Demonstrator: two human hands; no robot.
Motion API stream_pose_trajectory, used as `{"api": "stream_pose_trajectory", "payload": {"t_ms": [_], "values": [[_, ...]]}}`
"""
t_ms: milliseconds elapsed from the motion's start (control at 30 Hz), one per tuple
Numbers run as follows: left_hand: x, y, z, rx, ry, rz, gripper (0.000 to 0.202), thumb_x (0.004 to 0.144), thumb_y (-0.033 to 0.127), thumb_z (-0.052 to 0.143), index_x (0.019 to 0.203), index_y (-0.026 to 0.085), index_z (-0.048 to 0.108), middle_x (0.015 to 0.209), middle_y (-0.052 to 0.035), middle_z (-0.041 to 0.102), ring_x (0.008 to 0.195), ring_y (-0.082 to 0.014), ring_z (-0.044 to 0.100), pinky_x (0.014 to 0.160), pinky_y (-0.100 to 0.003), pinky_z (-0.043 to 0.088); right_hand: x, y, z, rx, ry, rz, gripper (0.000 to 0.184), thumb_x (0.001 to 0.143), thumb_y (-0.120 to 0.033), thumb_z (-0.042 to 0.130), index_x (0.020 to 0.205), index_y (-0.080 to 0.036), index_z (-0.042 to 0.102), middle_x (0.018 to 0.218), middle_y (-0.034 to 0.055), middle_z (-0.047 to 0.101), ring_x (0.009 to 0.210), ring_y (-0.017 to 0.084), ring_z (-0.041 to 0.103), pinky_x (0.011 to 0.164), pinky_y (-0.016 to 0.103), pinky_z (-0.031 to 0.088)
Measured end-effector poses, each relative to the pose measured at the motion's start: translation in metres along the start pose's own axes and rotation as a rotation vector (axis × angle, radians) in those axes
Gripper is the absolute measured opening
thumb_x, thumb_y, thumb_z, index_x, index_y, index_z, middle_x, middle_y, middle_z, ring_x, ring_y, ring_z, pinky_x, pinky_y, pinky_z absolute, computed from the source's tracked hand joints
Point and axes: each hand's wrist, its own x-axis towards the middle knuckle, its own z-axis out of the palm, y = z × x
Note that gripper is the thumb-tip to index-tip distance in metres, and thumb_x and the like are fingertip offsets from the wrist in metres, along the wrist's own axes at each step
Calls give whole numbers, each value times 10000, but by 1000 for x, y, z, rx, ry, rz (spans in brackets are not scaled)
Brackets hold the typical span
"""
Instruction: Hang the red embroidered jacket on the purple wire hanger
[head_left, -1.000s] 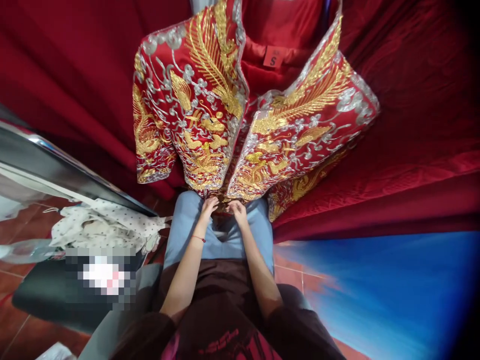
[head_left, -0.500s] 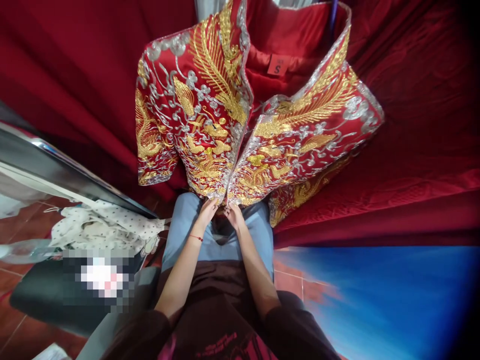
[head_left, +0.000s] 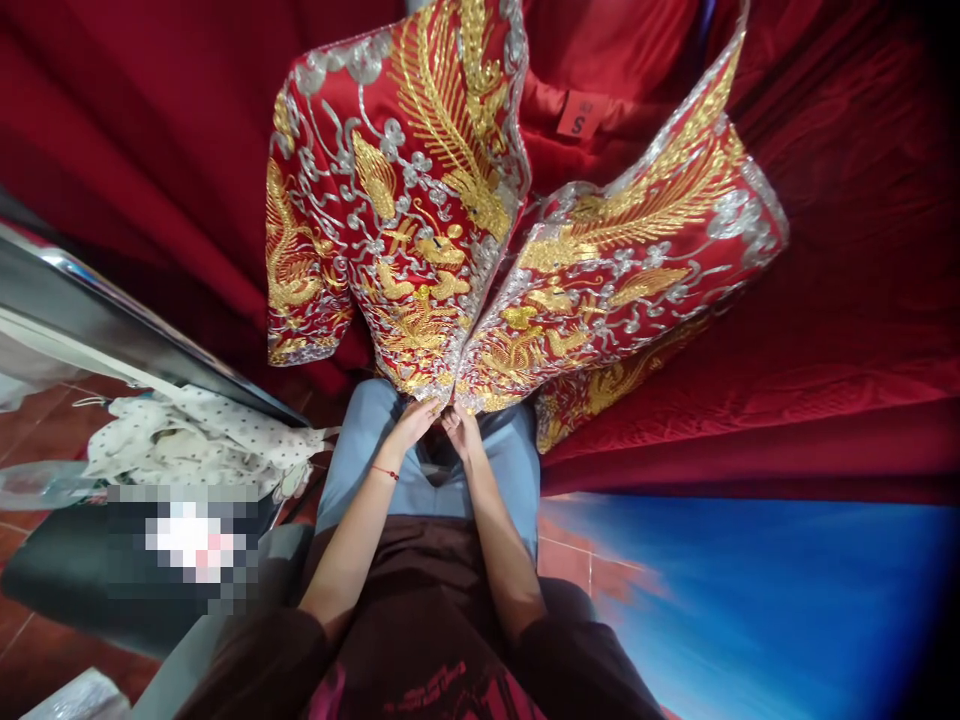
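A red jacket (head_left: 420,230) with gold and silver embroidery hangs in front of me, its collar gaping to show a label (head_left: 583,114) marked S. My left hand (head_left: 417,421) is closed on the bottom corner of one front panel. On the facing panel's lower corner, my right hand (head_left: 461,431) grips the hem with bent fingers. The two front edges nearly meet at my hands and spread apart toward the collar. What the fingertips do behind the hem is hidden.
Red drapery (head_left: 862,250) surrounds the jacket. To the left, a polka-dot cloth (head_left: 187,440) and a clear plastic bottle (head_left: 45,484) lie by a dark seat (head_left: 75,580), below a slanted dark panel (head_left: 150,330). A blue surface (head_left: 787,590) covers the lower right.
The jacket's collar has shifted up and to the right in view, and its front opening leans more. Both hands stay at the lower front corners.
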Motion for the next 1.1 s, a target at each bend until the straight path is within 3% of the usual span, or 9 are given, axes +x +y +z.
{"api": "stream_pose_trajectory", "payload": {"t_ms": [167,300,633,833,933,1100], "values": [[0,-3,1,5,-32,20,134,791,138,685,906,164,748,1026,-80,761,1011,-180,707,1004,-337,515,-6,4,6,-42,2,-23,574,693,-511,798,539,-257,307,455,-86,280,470,94,334,500,260,413],[0,-6,0,8,-52,34,80,782,151,706,854,159,738,925,-65,757,948,-172,710,998,-341,519,-8,5,8,-43,-6,-30,615,688,-539,789,529,-254,268,448,-90,265,463,88,329,514,255,431],[-1,-1,0,53,-94,-14,99,845,199,646,871,163,734,946,-73,736,931,-167,688,1005,-338,508,-13,5,7,-50,-25,-18,564,664,-529,814,549,-257,334,458,-84,314,482,98,364,550,264,479],[1,-1,0,90,-91,-44,120,854,249,632,758,191,675,812,-57,666,860,-177,650,922,-356,530,-14,6,6,-45,-23,-24,525,669,-476,817,557,-258,353,442,-92,325,460,98,369,530,271,471],[1,1,2,97,-97,-49,226,873,260,618,655,204,594,691,-26,576,714,-146,592,813,-324,546,-14,6,7,-37,0,-43,424,687,-422,798,597,-253,420,478,-73,420,521,124,485,587,285,504],[-3,5,5,97,-118,-57,307,908,256,590,613,204,521,618,6,485,592,-114,500,725,-306,541,-18,3,12,-8,48,-105,259,640,-305,782,793,-234,586,721,-28,655,676,143,617,666,289,543]]}}
